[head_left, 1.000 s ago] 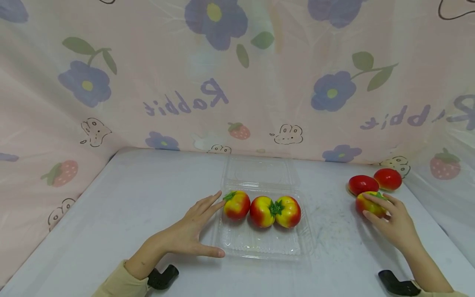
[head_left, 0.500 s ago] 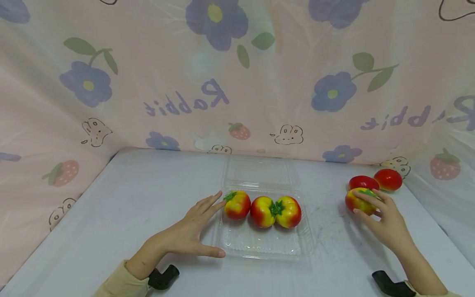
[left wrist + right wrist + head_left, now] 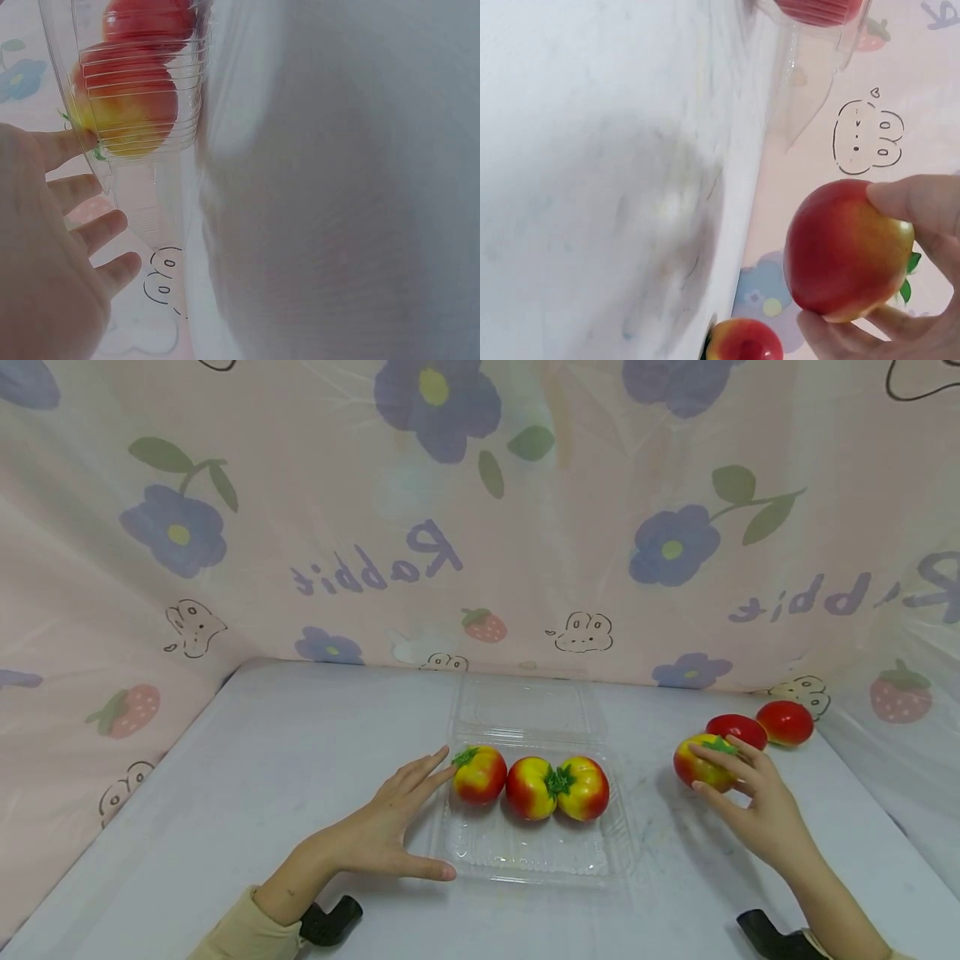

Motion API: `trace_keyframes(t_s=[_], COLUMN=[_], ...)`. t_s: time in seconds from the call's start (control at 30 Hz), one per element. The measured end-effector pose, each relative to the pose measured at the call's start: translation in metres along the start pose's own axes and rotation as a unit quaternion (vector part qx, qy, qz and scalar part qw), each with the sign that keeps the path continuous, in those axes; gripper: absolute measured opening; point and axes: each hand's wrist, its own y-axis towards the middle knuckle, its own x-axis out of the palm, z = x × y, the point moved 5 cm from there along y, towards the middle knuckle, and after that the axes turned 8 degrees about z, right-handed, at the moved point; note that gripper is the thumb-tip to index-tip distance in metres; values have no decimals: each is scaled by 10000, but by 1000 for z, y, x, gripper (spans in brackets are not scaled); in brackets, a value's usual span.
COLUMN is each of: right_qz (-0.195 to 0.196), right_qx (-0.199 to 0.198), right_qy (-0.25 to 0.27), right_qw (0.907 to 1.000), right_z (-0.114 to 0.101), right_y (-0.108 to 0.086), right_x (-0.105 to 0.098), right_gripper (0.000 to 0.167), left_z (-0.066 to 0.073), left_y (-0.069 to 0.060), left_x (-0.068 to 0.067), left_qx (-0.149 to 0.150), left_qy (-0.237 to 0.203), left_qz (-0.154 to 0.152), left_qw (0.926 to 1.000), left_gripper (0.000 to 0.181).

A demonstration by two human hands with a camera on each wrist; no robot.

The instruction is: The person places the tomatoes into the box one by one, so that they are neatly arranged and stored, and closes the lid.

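My right hand (image 3: pixel 765 814) pinches a red-and-yellow tomato-like fruit (image 3: pixel 692 767) with a green leafy top, between thumb and fingers. The right wrist view shows this fruit (image 3: pixel 840 255) held up off the table. Left of it lies an open clear plastic clamshell box (image 3: pixel 525 862), its lid folded back. Three matching fruits sit in its base: one at the left (image 3: pixel 483 777), one in the middle (image 3: pixel 527 793) and one at the right (image 3: pixel 588 793). My left hand (image 3: pixel 386 831) has its fingers spread at the box's left edge; in the left wrist view a fingertip (image 3: pixel 88 139) touches the rim.
Two more reddish fruits, one nearer (image 3: pixel 738 727) and one farther (image 3: pixel 785 722), lie at the table's back right. A printed curtain (image 3: pixel 525 543) hangs behind the white table (image 3: pixel 300 735) and along its sides.
My right hand has carried the held fruit leftward and slightly up, away from the two reddish fruits. The left hand and the box have stayed in place.
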Motion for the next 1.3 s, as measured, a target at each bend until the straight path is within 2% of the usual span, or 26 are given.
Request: trace_keyframes(t_s=[0.17, 0.4, 0.63, 1.0, 1.3], right_qz=[89, -32, -28, -135, -148], right_qx=[-225, -113, -300, -459, -560], right_qy=[103, -5, 211, 69, 343], right_qw=[9997, 9999, 9993, 9988, 9977], right_z=[-10, -17, -25, -41, -56], right_y=[-1, -3, -4, -5, -10], right_x=[2, 4, 6, 11, 16], right_gripper=[45, 45, 45, 47, 46], left_z=[-1, -1, -1, 0, 0], left_y=[0, -1, -1, 0, 0], left_x=[1, 1, 1, 0, 1], left_qx=[0, 5, 15, 23, -24], left_qy=[8, 2, 5, -13, 14], left_qz=[16, 41, 34, -5, -35], left_qw=[10000, 10000, 10000, 10000, 10000], left_gripper=[106, 106, 105, 105, 106])
